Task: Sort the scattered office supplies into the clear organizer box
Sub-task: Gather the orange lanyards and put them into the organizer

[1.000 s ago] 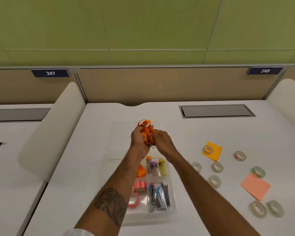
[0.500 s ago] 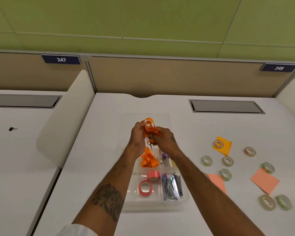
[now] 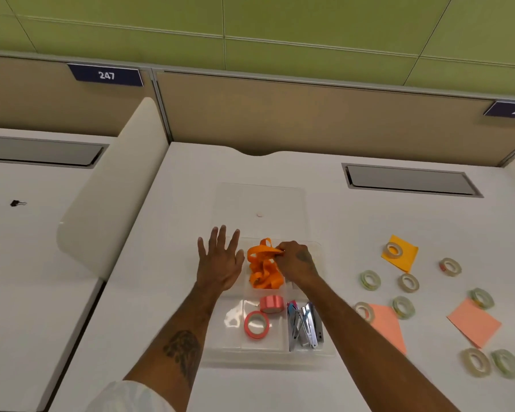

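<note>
Honestly, your right hand (image 3: 295, 263) pinches the orange lanyard (image 3: 262, 267) over the organizer box (image 3: 268, 353) at center frame, while your left hand (image 3: 219, 263) hovers spread wide, holding nothing. Tuck the loops fully inside that compartment so nothing spills over the divider.

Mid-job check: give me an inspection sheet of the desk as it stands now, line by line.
Surface: white desk, bare apart from the supplies.
Job's things: clear organizer box holds orange lanyards, two pink tape rolls and metal clips; nine pale tape rolls and three sticky notes lie loose to its right.
Clutter: clear lid behind the box; black binder clip on the neighbouring desk.
Hands: left hand open, fingers spread; right hand pinching the lanyards.
Cables: nothing seen.
Surroundings: tan partition, green wall, signs 247 and 248.
</note>
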`<control>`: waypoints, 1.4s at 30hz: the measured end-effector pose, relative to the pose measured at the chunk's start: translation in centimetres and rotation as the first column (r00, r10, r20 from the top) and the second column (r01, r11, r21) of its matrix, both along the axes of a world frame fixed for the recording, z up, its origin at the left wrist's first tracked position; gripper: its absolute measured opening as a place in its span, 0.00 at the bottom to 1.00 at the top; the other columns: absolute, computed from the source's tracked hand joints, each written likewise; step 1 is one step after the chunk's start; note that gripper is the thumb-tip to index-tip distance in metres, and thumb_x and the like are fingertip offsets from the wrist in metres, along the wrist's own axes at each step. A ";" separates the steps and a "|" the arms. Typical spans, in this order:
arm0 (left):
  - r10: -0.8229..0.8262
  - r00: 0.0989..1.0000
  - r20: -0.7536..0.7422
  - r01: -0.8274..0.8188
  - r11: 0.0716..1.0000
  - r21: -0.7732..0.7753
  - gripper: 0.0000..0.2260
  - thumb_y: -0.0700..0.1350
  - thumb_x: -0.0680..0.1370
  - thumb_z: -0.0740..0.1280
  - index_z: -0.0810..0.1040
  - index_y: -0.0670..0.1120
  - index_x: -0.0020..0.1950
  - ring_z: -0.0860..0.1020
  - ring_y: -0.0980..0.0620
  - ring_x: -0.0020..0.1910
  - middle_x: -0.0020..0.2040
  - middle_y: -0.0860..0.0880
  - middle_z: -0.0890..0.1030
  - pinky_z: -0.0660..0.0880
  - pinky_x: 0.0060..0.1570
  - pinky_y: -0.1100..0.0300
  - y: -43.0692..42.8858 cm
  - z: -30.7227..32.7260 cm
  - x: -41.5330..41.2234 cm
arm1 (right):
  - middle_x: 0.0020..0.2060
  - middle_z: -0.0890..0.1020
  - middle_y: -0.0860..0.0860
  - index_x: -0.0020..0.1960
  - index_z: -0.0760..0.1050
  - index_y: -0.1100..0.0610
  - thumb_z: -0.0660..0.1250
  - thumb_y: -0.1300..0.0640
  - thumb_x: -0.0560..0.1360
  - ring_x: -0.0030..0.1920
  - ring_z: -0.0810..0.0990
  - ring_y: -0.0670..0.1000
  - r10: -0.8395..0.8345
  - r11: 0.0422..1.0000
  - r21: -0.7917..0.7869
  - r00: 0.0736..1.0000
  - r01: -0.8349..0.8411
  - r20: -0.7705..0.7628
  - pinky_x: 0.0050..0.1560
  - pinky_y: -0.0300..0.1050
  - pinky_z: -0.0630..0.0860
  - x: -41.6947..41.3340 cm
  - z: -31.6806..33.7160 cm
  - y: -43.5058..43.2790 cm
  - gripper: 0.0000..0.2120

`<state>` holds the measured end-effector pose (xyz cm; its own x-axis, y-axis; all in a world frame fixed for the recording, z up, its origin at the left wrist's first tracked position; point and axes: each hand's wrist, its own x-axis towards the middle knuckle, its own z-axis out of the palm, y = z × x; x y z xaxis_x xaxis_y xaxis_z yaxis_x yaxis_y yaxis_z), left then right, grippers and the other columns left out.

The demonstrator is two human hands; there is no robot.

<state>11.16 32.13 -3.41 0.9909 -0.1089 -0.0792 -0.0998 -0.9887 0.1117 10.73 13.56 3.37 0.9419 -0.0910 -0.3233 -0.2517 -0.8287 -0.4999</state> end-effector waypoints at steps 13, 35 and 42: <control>-0.056 0.995 0.078 0.049 0.995 0.089 0.33 0.66 0.77 0.41 0.53 0.52 0.78 0.58 0.38 0.76 0.78 0.41 0.58 0.55 0.70 0.35 0.5 -2.1 0.2 | 0.78 0.47 0.58 0.78 0.44 0.50 0.57 0.46 0.81 0.77 0.51 0.61 0.407 0.835 -0.384 0.912 -0.394 -0.048 0.74 0.59 0.51 -1.9 -3.1 3.6 0.32; -0.083 0.977 0.198 0.076 0.996 0.040 0.34 0.64 0.75 0.55 0.52 0.52 0.78 0.59 0.39 0.76 0.78 0.41 0.58 0.57 0.70 0.35 0.4 -3.4 0.3 | 0.61 0.77 0.56 0.70 0.66 0.59 0.61 0.48 0.79 0.59 0.77 0.55 0.418 0.835 -0.427 0.905 -0.349 0.078 0.61 0.47 0.71 0.1 -2.2 2.4 0.23; -0.089 0.971 0.221 0.076 0.995 0.067 0.36 0.64 0.75 0.59 0.52 0.52 0.78 0.59 0.39 0.76 0.78 0.41 0.58 0.56 0.70 0.37 0.4 -3.5 0.3 | 0.74 0.60 0.61 0.76 0.53 0.55 0.60 0.46 0.79 0.72 0.63 0.64 0.468 0.755 -0.486 0.881 -0.439 -0.069 0.73 0.61 0.54 -1.5 -5.1 3.8 0.31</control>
<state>11.44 32.54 -6.89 0.9720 -0.1927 0.1344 -0.1971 -0.9802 0.0205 9.19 17.33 -1.72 0.9266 0.2239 -0.3021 0.2301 -0.9730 -0.0154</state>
